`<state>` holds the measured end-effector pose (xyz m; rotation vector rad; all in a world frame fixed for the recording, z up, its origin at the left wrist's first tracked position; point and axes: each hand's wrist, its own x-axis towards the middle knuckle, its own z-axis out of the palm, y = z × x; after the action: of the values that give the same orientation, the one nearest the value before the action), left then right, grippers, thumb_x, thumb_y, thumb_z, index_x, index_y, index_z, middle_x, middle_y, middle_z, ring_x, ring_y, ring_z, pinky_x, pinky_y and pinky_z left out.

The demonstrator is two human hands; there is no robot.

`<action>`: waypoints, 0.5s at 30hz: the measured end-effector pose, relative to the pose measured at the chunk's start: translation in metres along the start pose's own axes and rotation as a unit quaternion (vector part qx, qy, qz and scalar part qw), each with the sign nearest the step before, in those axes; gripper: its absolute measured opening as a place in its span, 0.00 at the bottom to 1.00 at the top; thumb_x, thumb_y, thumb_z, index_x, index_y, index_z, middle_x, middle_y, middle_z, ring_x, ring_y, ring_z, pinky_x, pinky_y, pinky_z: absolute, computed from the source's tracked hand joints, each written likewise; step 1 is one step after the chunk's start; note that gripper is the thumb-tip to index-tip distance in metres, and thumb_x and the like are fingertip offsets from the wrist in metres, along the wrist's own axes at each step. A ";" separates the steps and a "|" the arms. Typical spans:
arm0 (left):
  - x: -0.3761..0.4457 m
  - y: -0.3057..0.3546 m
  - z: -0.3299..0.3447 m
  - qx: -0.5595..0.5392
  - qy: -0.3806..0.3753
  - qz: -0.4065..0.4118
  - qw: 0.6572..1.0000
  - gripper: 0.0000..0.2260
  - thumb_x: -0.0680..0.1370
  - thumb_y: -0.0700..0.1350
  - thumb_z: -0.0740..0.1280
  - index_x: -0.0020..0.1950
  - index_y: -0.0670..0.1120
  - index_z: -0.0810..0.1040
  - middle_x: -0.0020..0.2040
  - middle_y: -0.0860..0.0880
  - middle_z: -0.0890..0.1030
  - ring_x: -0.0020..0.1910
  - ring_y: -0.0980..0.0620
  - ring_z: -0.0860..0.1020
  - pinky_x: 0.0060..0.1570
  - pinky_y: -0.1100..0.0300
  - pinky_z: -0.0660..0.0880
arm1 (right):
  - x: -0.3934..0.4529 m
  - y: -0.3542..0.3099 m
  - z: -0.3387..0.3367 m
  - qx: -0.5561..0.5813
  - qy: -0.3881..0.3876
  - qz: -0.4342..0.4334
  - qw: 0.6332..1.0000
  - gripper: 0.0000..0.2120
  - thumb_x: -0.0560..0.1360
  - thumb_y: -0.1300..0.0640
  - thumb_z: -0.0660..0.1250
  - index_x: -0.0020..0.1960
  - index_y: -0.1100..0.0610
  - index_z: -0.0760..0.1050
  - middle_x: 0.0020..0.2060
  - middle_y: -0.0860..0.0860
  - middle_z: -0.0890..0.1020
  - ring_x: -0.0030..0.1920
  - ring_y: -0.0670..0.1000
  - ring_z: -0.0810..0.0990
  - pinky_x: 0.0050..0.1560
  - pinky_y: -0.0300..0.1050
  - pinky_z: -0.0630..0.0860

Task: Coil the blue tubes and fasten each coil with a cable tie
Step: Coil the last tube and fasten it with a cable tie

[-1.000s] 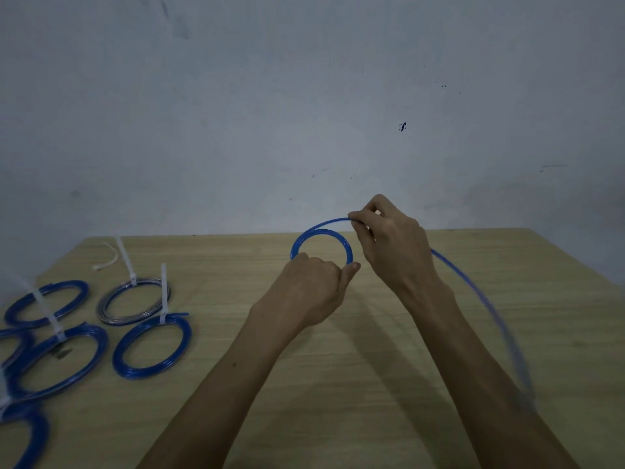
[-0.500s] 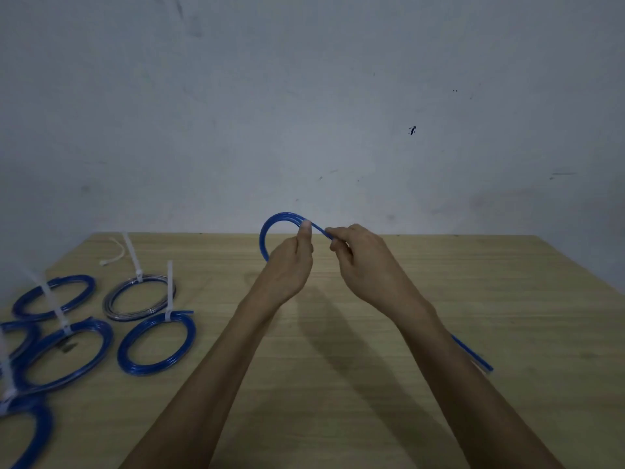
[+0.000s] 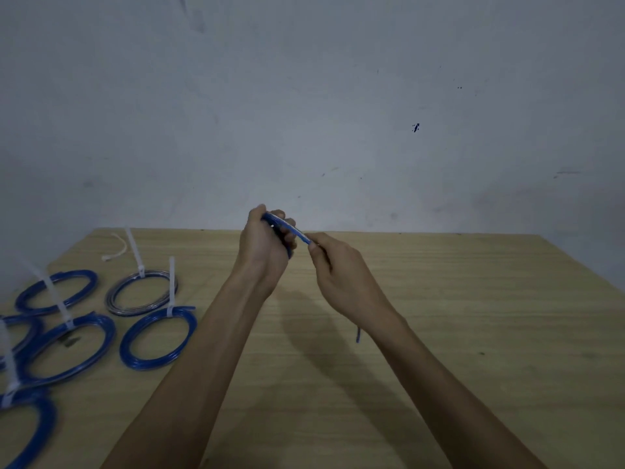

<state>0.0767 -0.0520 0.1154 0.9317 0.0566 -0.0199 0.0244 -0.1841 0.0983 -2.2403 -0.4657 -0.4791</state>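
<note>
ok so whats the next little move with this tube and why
Probably feed the last loose tail into the coil that the left hand grips. The right hand pinches the tube just beside it, and only a short end hangs below that wrist.

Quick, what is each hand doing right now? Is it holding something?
Left hand: closed around the blue tube coil, held up above the table.
Right hand: closed, pinching the tube's loose end where it leaves the coil.

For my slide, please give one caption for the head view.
Both hands, left hand and right hand, wind a blue tube above the wooden table, beside tied coils.
</note>
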 end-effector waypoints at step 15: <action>-0.013 0.028 -0.008 -0.235 -0.191 -0.060 0.951 0.17 0.84 0.47 0.51 0.34 0.49 0.62 0.27 0.53 0.59 0.24 0.55 0.53 0.26 0.63 0.57 | 0.008 0.022 -0.029 0.005 -0.084 -0.036 0.996 0.08 0.81 0.52 0.66 0.49 0.54 0.82 0.37 0.44 0.82 0.42 0.42 0.80 0.45 0.37 0.74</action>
<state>0.0650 -0.0290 0.1337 0.4326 -0.2334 -0.2888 0.0359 -0.2190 0.1064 -2.2700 -0.6351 -0.3248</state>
